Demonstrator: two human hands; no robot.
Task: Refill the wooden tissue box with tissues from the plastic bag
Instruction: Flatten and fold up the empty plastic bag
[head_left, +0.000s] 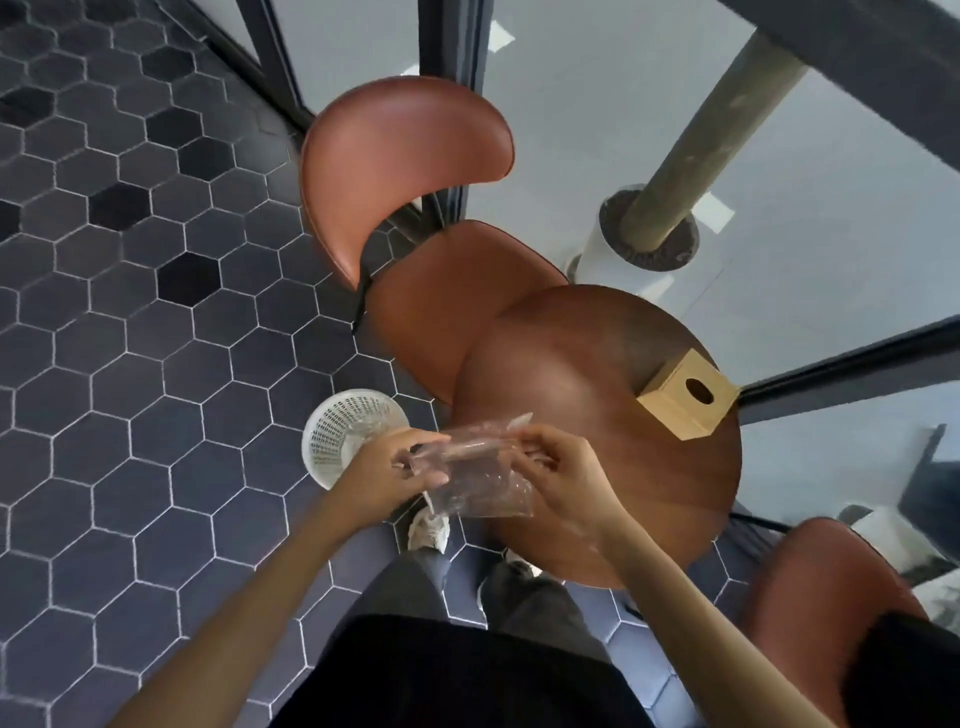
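Note:
A clear plastic bag hangs crumpled between my two hands, over the near left edge of the round wooden table. My left hand pinches its left side and my right hand pinches its top right corner. The bag looks see-through; I cannot tell whether tissues are inside. The light wooden tissue box stands on the far right of the table, its oval slot facing up, about an arm's reach from my hands.
A white perforated basket sits on the hexagon-tiled floor, left of my left hand. A brown leather chair stands behind the table, another at the lower right. Glass wall and black frames lie beyond.

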